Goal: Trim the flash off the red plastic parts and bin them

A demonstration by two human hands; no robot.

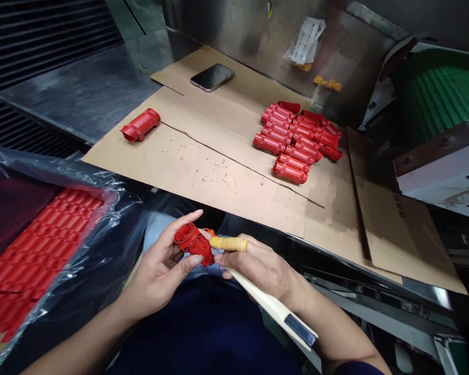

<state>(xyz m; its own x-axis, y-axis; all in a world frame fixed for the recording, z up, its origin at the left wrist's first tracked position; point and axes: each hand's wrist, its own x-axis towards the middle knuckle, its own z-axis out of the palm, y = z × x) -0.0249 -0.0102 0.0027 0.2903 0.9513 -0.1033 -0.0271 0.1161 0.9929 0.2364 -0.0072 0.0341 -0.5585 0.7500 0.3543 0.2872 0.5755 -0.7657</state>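
In front of my body, my left hand [160, 265] grips a red ribbed plastic sleeve [188, 237], with its round open end tilted up toward the table. My right hand [263, 265], a yellow finger cot [230, 243] on its index finger, is closed around a long cream-handled tool [263, 299] with a dark end. The tool's working tip is hidden by the fingers and the sleeve. The right fingertips meet the sleeve's lower end. Something small and orange shows behind the sleeve. One more red sleeve [141, 125] lies alone on the cardboard's left side.
Several red sleeves [291, 169] lie grouped on the cardboard [219, 140], with small shavings scattered nearby. A phone [212, 77] rests farther back. At left, a plastic-lined box [113, 182] holds rows of red parts. A green ribbed belt [441, 94] stands at right.
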